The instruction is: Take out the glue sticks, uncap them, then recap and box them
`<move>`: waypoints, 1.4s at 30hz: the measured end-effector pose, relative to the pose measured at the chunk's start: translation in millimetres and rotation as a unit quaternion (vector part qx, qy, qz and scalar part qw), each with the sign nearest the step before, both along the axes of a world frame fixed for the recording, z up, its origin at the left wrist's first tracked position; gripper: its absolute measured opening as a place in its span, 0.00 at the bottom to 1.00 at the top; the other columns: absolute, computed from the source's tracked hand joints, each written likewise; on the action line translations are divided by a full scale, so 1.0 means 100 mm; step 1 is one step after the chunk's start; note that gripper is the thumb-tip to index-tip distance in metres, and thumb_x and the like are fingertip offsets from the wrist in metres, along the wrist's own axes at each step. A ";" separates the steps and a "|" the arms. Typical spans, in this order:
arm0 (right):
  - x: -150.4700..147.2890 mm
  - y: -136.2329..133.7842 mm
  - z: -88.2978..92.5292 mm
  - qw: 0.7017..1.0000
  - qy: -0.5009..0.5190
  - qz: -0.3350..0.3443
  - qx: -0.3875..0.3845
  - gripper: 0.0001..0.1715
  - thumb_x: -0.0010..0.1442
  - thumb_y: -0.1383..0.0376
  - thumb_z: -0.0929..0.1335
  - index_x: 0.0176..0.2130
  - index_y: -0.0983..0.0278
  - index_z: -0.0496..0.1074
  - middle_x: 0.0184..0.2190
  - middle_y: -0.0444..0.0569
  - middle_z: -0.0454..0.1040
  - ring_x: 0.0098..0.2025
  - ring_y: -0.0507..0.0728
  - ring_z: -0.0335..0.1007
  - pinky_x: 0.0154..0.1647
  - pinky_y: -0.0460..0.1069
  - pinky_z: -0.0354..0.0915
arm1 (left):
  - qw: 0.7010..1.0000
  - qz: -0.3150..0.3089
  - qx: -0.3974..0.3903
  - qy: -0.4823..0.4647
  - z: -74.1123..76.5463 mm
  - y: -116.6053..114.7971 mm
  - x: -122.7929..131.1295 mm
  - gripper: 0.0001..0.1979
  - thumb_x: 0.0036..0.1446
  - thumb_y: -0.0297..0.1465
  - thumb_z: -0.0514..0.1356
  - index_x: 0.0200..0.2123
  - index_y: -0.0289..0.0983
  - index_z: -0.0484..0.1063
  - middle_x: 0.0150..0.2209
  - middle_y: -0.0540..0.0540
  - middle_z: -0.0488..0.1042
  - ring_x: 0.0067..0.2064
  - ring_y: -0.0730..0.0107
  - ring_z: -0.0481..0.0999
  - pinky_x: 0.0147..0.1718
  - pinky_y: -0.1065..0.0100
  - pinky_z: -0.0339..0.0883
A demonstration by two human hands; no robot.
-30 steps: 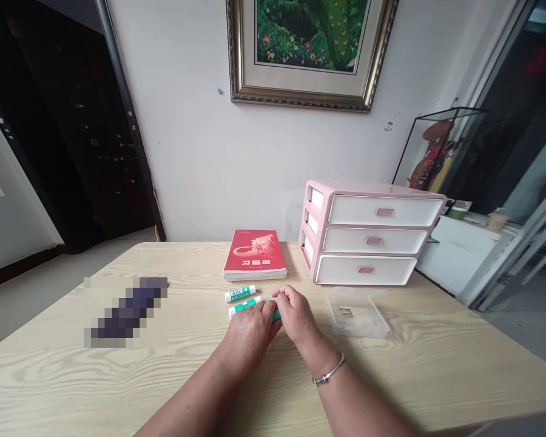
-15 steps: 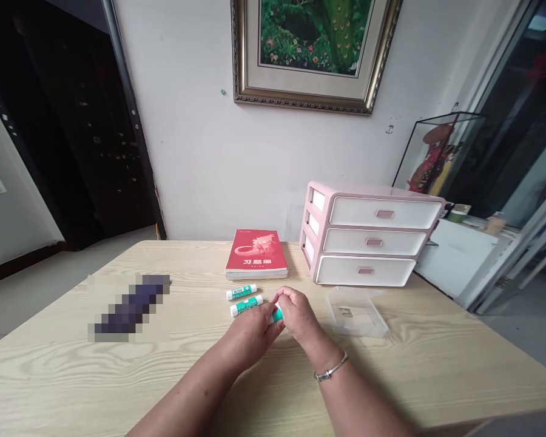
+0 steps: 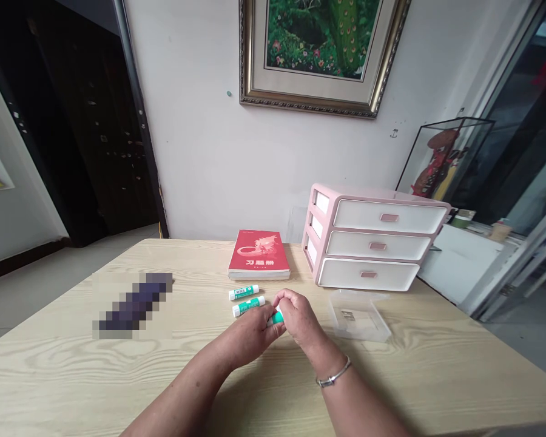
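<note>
Glue stick [image 3: 276, 317] in left hand [image 3: 251, 334], right hand [image 3: 301, 320]; drawer unit [image 3: 377, 246] closed.

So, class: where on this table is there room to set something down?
Bare: table front left, and between blurred item and loose glue sticks. Crowded: around left hand, right hand, held glue stick, book, clear box, drawers.

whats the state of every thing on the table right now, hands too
left hand, grip closed on the green glue stick
right hand, grip closed on the same stick
far glue stick, lying flat, cap on
near glue stick, lying flat, cap on
red book, shut, flat
drawer unit, all three drawers shut
clear box, lidless, open on top
</note>
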State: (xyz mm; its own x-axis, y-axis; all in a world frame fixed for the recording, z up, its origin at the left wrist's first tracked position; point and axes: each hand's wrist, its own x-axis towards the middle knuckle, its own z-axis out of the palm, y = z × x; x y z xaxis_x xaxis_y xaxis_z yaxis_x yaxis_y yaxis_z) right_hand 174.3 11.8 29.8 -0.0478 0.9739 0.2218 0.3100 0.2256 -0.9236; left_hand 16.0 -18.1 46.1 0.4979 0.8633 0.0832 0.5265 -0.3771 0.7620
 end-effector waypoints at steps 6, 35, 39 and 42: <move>0.34 0.15 0.07 0.986 0.042 -0.155 0.041 0.12 0.55 0.63 0.59 0.29 0.61 0.70 0.14 0.37 0.53 0.19 0.53 0.52 0.20 0.46 0.50 | 0.998 0.015 -0.054 -0.025 0.08 -0.02 -0.17 0.25 0.62 0.53 0.49 0.39 0.38 0.70 0.29 0.51 0.67 0.29 0.70 0.64 0.29 0.70 0.56; 0.31 0.24 -0.21 0.920 -0.357 -0.147 0.065 0.19 0.62 0.63 0.65 0.50 0.65 0.76 0.47 0.57 0.76 0.53 0.64 0.67 0.54 0.52 0.57 | 0.922 0.265 0.216 0.182 -0.47 0.42 -0.34 0.31 0.56 0.48 0.60 0.59 0.38 0.68 0.60 0.34 0.65 0.63 0.44 0.59 0.58 0.49 0.55; 0.24 0.21 -0.21 0.930 -0.331 -0.132 0.094 0.15 0.61 0.64 0.65 0.45 0.64 0.77 0.45 0.55 0.78 0.50 0.62 0.68 0.52 0.52 0.58 | 0.952 0.195 0.166 0.168 -0.64 0.59 -0.42 0.31 0.59 0.47 0.56 0.62 0.41 0.63 0.62 0.36 0.63 0.62 0.50 0.62 0.60 0.52 0.56; 0.20 0.19 -0.20 0.938 -0.293 -0.135 0.128 0.13 0.62 0.65 0.65 0.42 0.65 0.77 0.41 0.53 0.78 0.48 0.61 0.68 0.52 0.51 0.58 | 0.964 0.137 0.191 0.126 -0.71 0.64 -0.39 0.28 0.60 0.44 0.57 0.61 0.41 0.65 0.60 0.38 0.65 0.61 0.54 0.65 0.60 0.56 0.57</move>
